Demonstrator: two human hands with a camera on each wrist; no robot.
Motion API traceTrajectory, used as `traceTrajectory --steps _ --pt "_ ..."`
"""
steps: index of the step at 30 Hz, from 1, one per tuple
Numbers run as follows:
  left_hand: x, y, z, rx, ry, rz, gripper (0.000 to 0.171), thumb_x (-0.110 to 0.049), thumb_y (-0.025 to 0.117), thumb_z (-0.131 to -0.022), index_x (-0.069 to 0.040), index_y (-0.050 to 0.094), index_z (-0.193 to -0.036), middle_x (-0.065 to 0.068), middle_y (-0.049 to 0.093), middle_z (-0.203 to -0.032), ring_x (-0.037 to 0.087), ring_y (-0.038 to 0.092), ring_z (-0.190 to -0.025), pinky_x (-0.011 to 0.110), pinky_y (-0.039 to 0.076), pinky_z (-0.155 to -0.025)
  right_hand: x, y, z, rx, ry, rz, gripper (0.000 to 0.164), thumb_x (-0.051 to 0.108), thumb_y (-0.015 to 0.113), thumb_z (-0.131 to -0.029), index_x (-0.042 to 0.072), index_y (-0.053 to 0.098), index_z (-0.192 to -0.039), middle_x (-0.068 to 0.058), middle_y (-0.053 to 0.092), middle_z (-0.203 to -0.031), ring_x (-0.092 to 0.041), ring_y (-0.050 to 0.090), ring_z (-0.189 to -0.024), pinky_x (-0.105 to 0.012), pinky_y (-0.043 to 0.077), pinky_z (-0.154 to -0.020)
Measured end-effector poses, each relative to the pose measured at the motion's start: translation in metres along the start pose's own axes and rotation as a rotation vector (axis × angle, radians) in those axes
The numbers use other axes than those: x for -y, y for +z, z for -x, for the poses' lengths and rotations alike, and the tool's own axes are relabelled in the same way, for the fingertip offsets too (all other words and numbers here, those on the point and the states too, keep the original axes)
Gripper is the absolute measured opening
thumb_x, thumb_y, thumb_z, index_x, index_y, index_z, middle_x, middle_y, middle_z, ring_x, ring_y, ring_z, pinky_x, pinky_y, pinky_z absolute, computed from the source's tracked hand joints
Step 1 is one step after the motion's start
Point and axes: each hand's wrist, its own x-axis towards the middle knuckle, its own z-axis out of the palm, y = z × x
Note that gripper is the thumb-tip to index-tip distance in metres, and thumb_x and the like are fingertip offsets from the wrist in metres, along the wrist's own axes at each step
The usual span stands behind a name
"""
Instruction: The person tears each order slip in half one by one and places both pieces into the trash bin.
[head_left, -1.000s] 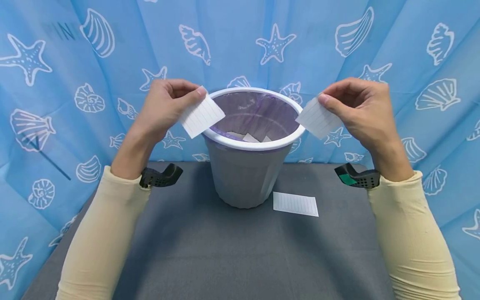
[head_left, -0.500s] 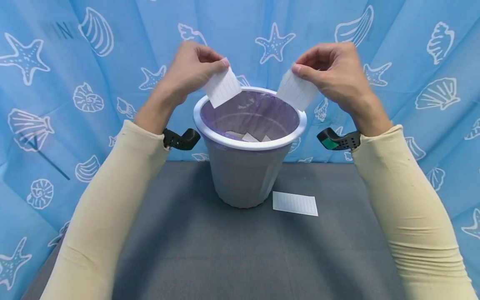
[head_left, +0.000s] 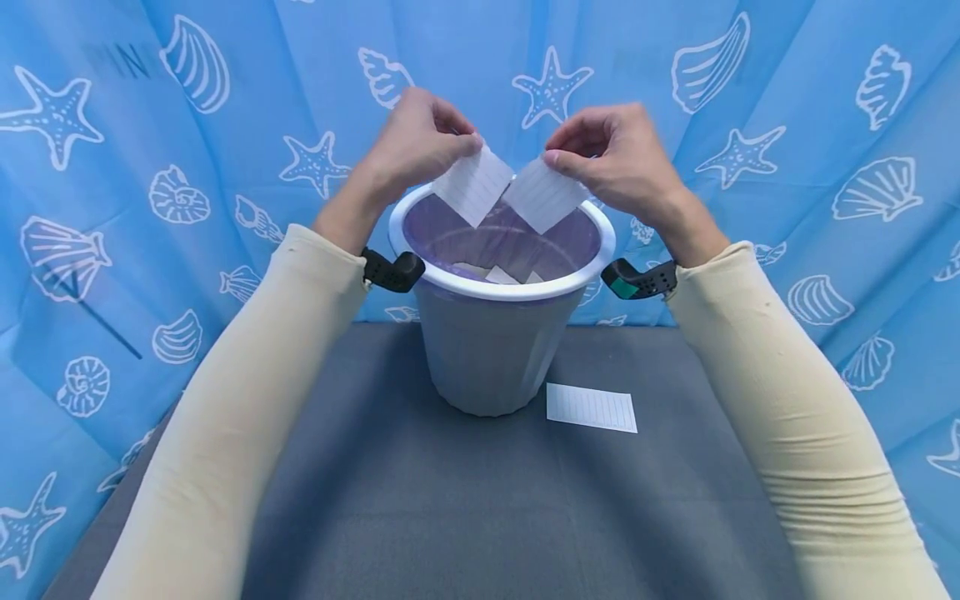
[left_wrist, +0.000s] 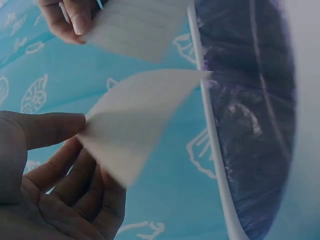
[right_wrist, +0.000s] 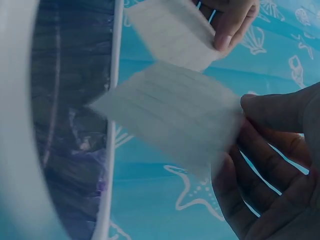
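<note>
Over the bin's mouth, my left hand [head_left: 420,146] pinches a corner of a lined paper piece [head_left: 474,185] between thumb and forefinger. Opposite it, my right hand [head_left: 618,158] pinches a second lined paper piece [head_left: 545,196] the same way. Both pieces hang tilted, their inner corners close together. Below them stands a grey bin [head_left: 487,358] with a white rim [head_left: 495,290] and a purple liner [head_left: 450,237]; a few white paper pieces [head_left: 501,276] lie inside. The left wrist view shows the left hand's paper [left_wrist: 135,115] bent into a curve.
A lined paper piece [head_left: 591,407] lies flat on the dark grey table [head_left: 480,508], right of the bin's base. A blue curtain [head_left: 480,50] with white shell and starfish drawings hangs behind and at both sides.
Both hands have risen and moved inward from the bin's sides to over its mouth, each still pinching its paper piece. The bin and the paper on the table have stayed put.
</note>
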Motion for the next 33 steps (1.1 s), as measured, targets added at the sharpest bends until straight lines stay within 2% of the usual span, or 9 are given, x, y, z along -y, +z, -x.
traceTrajectory --steps 8,14,19,23,28,33 --pt "0.006 -0.001 0.005 0.046 -0.006 0.019 0.026 -0.017 0.064 -0.100 -0.003 0.070 -0.121 0.009 0.067 -0.110 0.020 0.064 -0.098 0.028 0.049 -0.087 -0.010 0.002 0.005 0.019 0.018 -0.022 0.018 0.015 0.073 -0.095 0.001 0.074 -0.105 -0.006 0.071 -0.090 -0.017 0.066 -0.081 -0.025 0.050 -0.074" --pt "0.008 -0.005 0.022 0.053 0.011 0.041 0.026 -0.017 0.065 -0.100 -0.003 0.070 -0.121 0.010 0.069 -0.111 0.021 0.064 -0.100 0.030 0.051 -0.089 -0.018 0.001 0.014 0.000 0.007 -0.072 0.018 0.013 0.073 -0.094 -0.002 0.074 -0.103 -0.007 0.072 -0.086 -0.016 0.067 -0.076 -0.024 0.050 -0.072" --pt "0.016 -0.002 0.045 0.053 0.090 0.102 0.023 -0.013 0.066 -0.099 0.000 0.071 -0.117 0.014 0.071 -0.109 0.021 0.066 -0.097 0.035 0.052 -0.090 -0.022 0.001 0.031 -0.026 0.000 -0.103 0.019 0.014 0.075 -0.093 -0.002 0.074 -0.104 -0.003 0.072 -0.088 -0.016 0.067 -0.078 -0.024 0.051 -0.073" --pt "0.025 0.003 0.068 0.038 0.145 0.139 0.020 -0.012 0.069 -0.098 -0.001 0.073 -0.113 0.013 0.071 -0.105 0.021 0.067 -0.093 0.034 0.053 -0.086 -0.023 0.002 0.047 -0.056 -0.023 -0.152 0.019 0.012 0.076 -0.093 -0.002 0.074 -0.105 -0.003 0.072 -0.092 -0.016 0.068 -0.080 -0.023 0.052 -0.074" --pt "0.042 0.007 0.094 -0.012 0.185 0.175 0.020 -0.013 0.070 -0.097 -0.002 0.074 -0.113 0.011 0.071 -0.105 0.023 0.065 -0.090 0.029 0.052 -0.079 -0.024 0.004 0.073 -0.096 -0.066 -0.200 0.018 0.009 0.075 -0.092 -0.004 0.074 -0.105 -0.006 0.072 -0.094 -0.016 0.068 -0.080 -0.021 0.053 -0.073" --pt "0.061 0.012 0.119 -0.050 0.195 0.218 0.022 -0.016 0.072 -0.096 -0.002 0.073 -0.114 0.008 0.071 -0.105 0.025 0.066 -0.091 0.029 0.053 -0.080 -0.030 0.010 0.101 -0.128 -0.081 -0.197 0.016 0.005 0.073 -0.093 -0.004 0.074 -0.106 -0.007 0.072 -0.097 -0.017 0.066 -0.083 -0.021 0.052 -0.075"
